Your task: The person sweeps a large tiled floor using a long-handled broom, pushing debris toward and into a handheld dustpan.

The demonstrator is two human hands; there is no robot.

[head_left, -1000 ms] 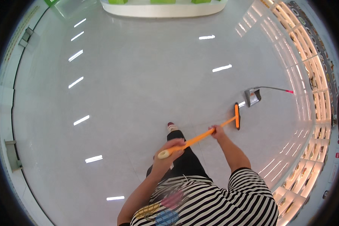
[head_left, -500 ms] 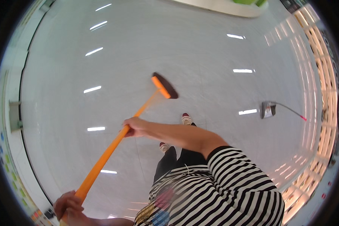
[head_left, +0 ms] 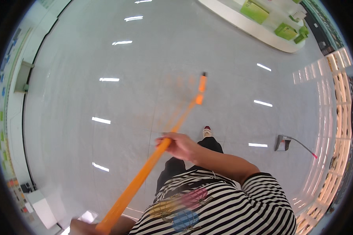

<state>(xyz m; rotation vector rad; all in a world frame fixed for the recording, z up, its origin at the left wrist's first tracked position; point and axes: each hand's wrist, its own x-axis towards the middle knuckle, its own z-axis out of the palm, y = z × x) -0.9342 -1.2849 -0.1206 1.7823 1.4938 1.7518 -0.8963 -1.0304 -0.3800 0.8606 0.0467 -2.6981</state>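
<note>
Glossy grey floor (head_left: 117, 90) fills most of the view, with bright streaks of ceiling light reflected across it. Taking the orange broom (head_left: 161, 150) as the landmark: you hold it slanted across the middle of the frame, its long handle running from the lower left up to the head at upper centre, which is motion-blurred and appears raised off the floor or just above it; contact cannot be confirmed.

Your right hand (head_left: 179, 145) is clenched around the handle about midway along its length, forearm coming in from the striped sleeve below and right of the broom. Your left hand (head_left: 84, 228) is at the bottom end of the handle, at the lower edge of the frame; it closes on the handle tip, though the fingers are mostly cut off.

To the right of the broom, well apart from it, a grey dustpan (head_left: 283, 143) with a thin long handle ending in a red tip stands on the floor. Just right of the handle, near your right hand, one shoe (head_left: 206, 131) shows below dark trousers. Far beyond the broom head, upper right, a white curved display stand (head_left: 247, 24) carries green boxes. Lit shelving (head_left: 333, 129) lines the right rim.
</note>
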